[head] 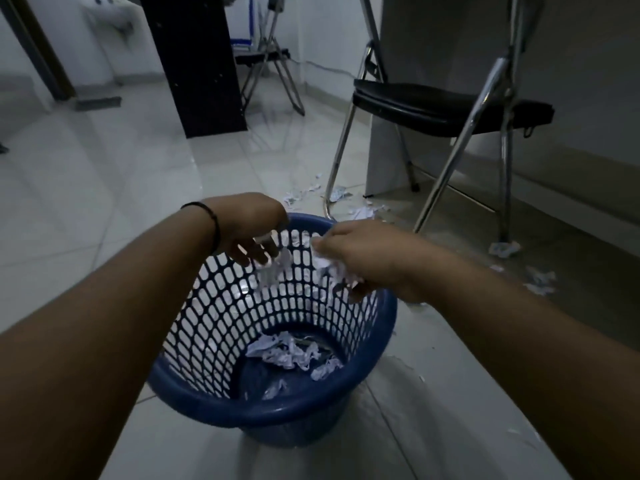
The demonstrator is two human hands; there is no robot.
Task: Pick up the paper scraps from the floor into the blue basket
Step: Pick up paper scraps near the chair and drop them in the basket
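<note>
Paper scraps already lie in a crumpled white heap on the bottom of the blue basket, which stands upright on the pale tiled floor right below me, its lattice wall letting the tiles show through. Both of my forearms reach in from the lower corners and meet over the basket's mouth. My left hand, with a dark band round the wrist, hangs palm down above the far left of the rim, fingers pointing downward and loosely spread, with a few white shreds at or just under the fingertips; I cannot tell whether they are still pinched or already loose. My right hand sits over the right side of the opening, fingers curled round a wad of crumpled paper that sticks out beneath the knuckles. Beyond the rim, more scraps are scattered on the floor round the chrome legs of a folding chair with a black seat, and other bits lie to the right near a wall. Farther back stand a dark cabinet and a second folding chair.
</note>
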